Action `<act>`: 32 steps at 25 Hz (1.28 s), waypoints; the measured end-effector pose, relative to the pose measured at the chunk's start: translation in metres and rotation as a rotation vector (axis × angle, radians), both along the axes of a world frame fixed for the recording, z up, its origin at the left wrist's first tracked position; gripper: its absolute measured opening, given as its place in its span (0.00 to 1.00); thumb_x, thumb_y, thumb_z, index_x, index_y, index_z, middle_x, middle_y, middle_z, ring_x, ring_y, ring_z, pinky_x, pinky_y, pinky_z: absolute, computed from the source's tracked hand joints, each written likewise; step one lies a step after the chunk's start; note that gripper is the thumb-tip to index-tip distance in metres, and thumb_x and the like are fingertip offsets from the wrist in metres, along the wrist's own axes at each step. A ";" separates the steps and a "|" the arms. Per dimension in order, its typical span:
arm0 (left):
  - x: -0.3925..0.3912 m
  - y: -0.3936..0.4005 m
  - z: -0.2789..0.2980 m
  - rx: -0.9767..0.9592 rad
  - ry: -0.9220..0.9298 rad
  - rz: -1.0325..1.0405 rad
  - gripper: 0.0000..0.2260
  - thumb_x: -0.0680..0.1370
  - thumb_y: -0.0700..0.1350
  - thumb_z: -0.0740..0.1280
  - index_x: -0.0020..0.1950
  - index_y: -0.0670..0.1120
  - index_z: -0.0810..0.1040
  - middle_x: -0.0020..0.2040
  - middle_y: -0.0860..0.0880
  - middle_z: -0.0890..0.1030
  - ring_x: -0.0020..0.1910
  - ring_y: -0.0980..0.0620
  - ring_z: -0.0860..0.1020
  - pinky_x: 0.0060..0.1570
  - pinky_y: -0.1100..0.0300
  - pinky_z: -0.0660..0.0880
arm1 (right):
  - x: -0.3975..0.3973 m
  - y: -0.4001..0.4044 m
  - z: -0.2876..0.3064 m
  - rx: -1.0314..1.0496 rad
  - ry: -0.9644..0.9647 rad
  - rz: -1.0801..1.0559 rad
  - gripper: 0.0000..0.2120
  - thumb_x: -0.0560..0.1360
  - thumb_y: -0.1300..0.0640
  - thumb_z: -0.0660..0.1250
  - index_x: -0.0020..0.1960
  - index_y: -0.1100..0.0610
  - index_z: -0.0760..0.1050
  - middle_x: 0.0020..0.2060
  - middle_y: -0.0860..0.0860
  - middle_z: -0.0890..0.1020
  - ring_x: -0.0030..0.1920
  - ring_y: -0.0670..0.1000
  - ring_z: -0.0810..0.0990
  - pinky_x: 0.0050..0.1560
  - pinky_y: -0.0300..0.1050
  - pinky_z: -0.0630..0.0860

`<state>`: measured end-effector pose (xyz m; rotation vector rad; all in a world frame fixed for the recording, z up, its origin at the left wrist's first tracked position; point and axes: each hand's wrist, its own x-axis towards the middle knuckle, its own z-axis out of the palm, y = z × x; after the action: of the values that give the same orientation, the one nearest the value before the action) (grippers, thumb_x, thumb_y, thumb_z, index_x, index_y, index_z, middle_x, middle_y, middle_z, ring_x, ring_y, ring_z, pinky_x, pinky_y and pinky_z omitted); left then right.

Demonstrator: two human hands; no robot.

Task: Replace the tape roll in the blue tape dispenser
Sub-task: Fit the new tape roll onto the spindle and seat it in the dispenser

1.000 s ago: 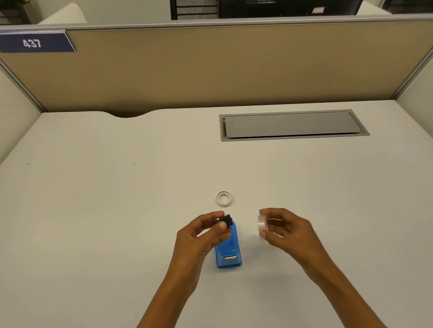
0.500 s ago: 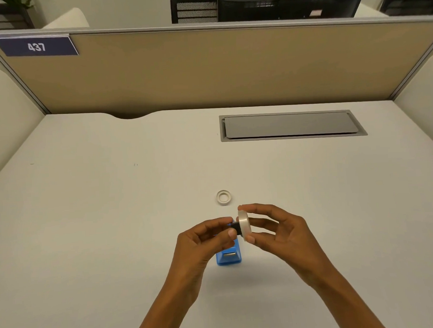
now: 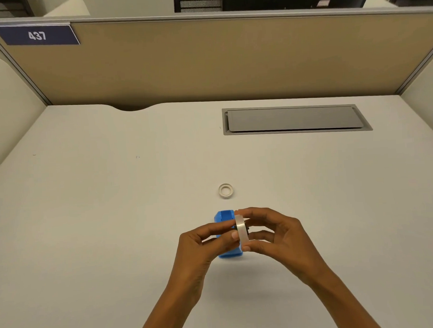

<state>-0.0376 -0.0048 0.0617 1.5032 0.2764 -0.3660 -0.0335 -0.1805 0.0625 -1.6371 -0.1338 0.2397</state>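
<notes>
The blue tape dispenser (image 3: 224, 217) lies on the white desk (image 3: 113, 218), partly hidden behind my fingers. Above it I hold a clear tape roll (image 3: 240, 230) on edge. My right hand (image 3: 275, 238) grips the roll by its rim with thumb and fingers. My left hand (image 3: 201, 243) pinches at the roll's left face; the black spindle (image 3: 247, 229) shows only as a dark bit at the roll's right side, mostly hidden. A small empty white tape core (image 3: 225, 190) lies flat on the desk just beyond the dispenser.
A grey cable hatch (image 3: 295, 119) is set into the desk at the back right. A tan partition (image 3: 230, 59) with a blue label reading 437 (image 3: 36, 35) closes the far edge. Cream side panels (image 3: 4, 103) flank the desk.
My hands came together from apart. The roll in my right hand met the black spindle in my left, and the spindle now sits pushed into the roll's hole.
</notes>
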 end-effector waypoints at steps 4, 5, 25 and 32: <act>0.000 0.007 -0.001 0.026 -0.072 -0.094 0.12 0.67 0.44 0.74 0.49 0.52 0.83 0.45 0.51 0.86 0.46 0.55 0.83 0.48 0.63 0.75 | 0.004 0.004 -0.008 -0.028 0.024 -0.020 0.23 0.62 0.61 0.78 0.53 0.48 0.79 0.52 0.46 0.84 0.53 0.49 0.82 0.47 0.43 0.82; 0.002 0.009 -0.002 0.079 -0.117 -0.112 0.12 0.67 0.42 0.74 0.49 0.52 0.83 0.46 0.50 0.86 0.46 0.54 0.83 0.47 0.64 0.76 | 0.007 0.005 -0.010 -0.039 0.028 -0.019 0.23 0.61 0.59 0.79 0.54 0.48 0.79 0.52 0.46 0.84 0.52 0.48 0.82 0.48 0.43 0.82; 0.044 0.005 -0.062 0.502 -0.304 0.045 0.25 0.65 0.45 0.77 0.60 0.50 0.74 0.62 0.46 0.71 0.57 0.51 0.74 0.51 0.62 0.72 | 0.052 0.019 -0.067 -0.442 -0.078 -0.061 0.24 0.64 0.52 0.76 0.49 0.29 0.69 0.49 0.30 0.73 0.55 0.43 0.70 0.50 0.32 0.65; 0.044 0.005 -0.066 0.487 -0.255 0.048 0.24 0.66 0.44 0.76 0.60 0.48 0.74 0.62 0.44 0.72 0.54 0.53 0.75 0.49 0.63 0.71 | 0.055 0.017 -0.074 -0.457 -0.100 -0.022 0.24 0.65 0.50 0.76 0.51 0.30 0.68 0.49 0.27 0.71 0.55 0.38 0.69 0.50 0.30 0.65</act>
<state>0.0066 0.0004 -0.0046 1.9960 0.2052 -0.0636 0.0213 -0.1632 -0.0117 -2.1050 -0.1437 0.1792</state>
